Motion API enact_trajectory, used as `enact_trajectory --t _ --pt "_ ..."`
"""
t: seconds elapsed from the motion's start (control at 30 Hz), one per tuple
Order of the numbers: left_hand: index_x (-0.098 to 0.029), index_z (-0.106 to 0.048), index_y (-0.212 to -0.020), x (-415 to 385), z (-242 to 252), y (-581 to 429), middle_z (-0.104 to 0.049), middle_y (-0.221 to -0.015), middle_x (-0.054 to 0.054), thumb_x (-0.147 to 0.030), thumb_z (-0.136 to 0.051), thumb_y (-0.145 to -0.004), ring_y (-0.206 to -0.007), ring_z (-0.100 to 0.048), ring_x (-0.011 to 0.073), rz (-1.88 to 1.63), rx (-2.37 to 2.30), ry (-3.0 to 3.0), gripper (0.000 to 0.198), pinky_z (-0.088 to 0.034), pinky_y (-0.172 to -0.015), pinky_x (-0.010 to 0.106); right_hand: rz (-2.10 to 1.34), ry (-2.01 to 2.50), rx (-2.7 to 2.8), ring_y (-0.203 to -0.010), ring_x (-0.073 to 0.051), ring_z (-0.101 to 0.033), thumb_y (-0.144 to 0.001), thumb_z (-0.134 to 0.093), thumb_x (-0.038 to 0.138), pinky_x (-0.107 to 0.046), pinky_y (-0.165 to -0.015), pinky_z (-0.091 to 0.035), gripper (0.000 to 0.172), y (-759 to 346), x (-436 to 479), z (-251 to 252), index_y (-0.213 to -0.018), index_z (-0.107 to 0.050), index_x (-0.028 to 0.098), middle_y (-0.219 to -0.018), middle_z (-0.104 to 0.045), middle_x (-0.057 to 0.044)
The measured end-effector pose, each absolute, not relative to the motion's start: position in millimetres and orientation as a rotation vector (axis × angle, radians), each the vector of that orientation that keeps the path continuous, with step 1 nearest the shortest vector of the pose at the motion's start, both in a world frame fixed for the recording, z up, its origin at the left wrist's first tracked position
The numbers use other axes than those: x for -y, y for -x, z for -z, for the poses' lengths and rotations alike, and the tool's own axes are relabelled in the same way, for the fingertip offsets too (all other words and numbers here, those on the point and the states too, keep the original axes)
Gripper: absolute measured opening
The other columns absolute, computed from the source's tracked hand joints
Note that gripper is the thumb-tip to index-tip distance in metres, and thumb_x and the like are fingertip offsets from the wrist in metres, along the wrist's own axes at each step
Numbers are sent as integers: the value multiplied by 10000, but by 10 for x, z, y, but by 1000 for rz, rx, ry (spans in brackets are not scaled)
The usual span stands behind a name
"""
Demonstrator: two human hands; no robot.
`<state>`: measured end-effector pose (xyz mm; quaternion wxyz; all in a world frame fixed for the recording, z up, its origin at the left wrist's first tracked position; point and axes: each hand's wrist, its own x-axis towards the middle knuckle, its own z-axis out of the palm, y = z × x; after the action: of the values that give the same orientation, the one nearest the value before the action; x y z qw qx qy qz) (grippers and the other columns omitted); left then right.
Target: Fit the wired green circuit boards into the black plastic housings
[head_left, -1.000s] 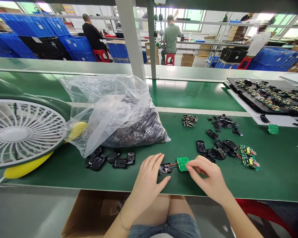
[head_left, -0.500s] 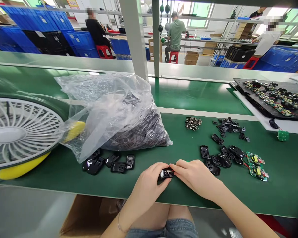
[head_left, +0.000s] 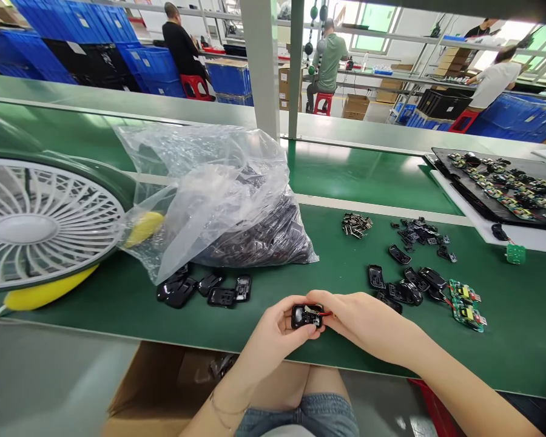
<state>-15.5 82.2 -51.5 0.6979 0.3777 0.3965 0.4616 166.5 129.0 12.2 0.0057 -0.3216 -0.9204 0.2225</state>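
Both hands pinch one black shell (head_left: 306,316) on the near side of the parts bag (head_left: 236,200), held up towards the eyes.
Left hand (head_left: 273,337) clamps it open-side up, likely to steady it, while the right hand (head_left: 361,321) nips its red-wired end.

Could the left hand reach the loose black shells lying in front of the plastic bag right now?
Probably yes: the black shells lie just left of the left hand, with nothing between. But its fingers are closed on a black housing, so it isn't free.
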Motion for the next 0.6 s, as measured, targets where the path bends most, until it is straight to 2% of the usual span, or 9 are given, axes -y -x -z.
enact_trajectory --t 0.1,0.23,0.33,0.47,0.6 --pt "-147 -657 -996 -774 556 166 -732 -922 73 -249 -773 -705 -816 -720 221 -1025 -889 -802 330 -603 -809 366 -832 1046 2832 -692 -146 -636 -933 -454 137 -218 -562 -405 117 -1652 -1282 -83 -1002 -510 213 -840 -666 0" --pt "-150 -663 -999 -704 567 186 -728 -959 81 -270 -791 -686 -843 -718 233 -1020 -917 -774 359 -591 -838 383 -775 958 2779 -710 -137 -633 -955 -445 172 -228 -608 -434 98 -1697 -1235 82 -947 -536 205 -875 -669 -9" --pt "-144 -662 -1000 -667 544 199 -718 -970 75 -270 -798 -666 -853 -714 225 -1000 -965 -740 382 -584 -851 367 -565 862 2730 -691 -124 -631 -986 -381 207 -227 -589 -433 182 -1729 -1164 208 -954 -558 187 -904 -678 -34" --pt "-148 -659 -1012 -637 527 192 -709 -983 64 -246 -783 -682 -862 -701 206 -974 -1034 -721 366 -575 -866 340 -125 758 2655 -542 -99 -560 -995 -307 173 -237 -475 -364 308 -1704 -1047 321 -831 -568 157 -897 -685 -60" --pt "-173 -655 -1034 -610 565 182 -700 -1031 55 -224 -746 -729 -933 -676 204 -982 -1034 -756 322 -571 -877 325 114 757 2554 -571 -110 -571 -966 -331 104 -243 -485 -369 295 -1652 -955 403 -804 -576 131 -876 -692 -75"
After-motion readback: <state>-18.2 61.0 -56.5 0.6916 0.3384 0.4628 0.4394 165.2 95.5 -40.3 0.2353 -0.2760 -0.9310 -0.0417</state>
